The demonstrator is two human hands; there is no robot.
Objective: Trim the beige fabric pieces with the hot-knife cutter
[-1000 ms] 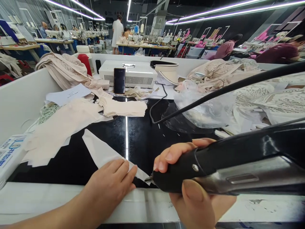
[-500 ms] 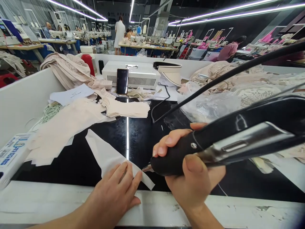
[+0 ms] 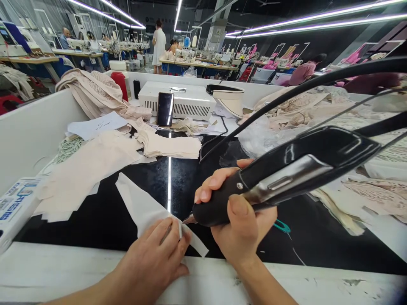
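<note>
My right hand (image 3: 237,216) is wrapped round a black hand-held cutting tool (image 3: 286,173) with a thick black cable (image 3: 302,89) running up to the right. Its metal tip (image 3: 187,219) touches a pale fabric strip (image 3: 143,207) lying on the glossy black table (image 3: 187,178). My left hand (image 3: 152,258) lies flat on the near end of that strip, fingers pressed down just left of the tip.
Pale fabric pieces (image 3: 89,165) and a folded stack (image 3: 168,146) lie to the left. A phone (image 3: 165,109) leans on a white box (image 3: 178,99) at the back. Lace fabric and plastic bags (image 3: 318,114) pile at the right. A white wall (image 3: 28,131) borders the left. Other people work far behind.
My right hand and the tool have moved left and away from the table's near edge, the tool's body tilting up. The tip has travelled along the strip towards my left hand's fingers.
</note>
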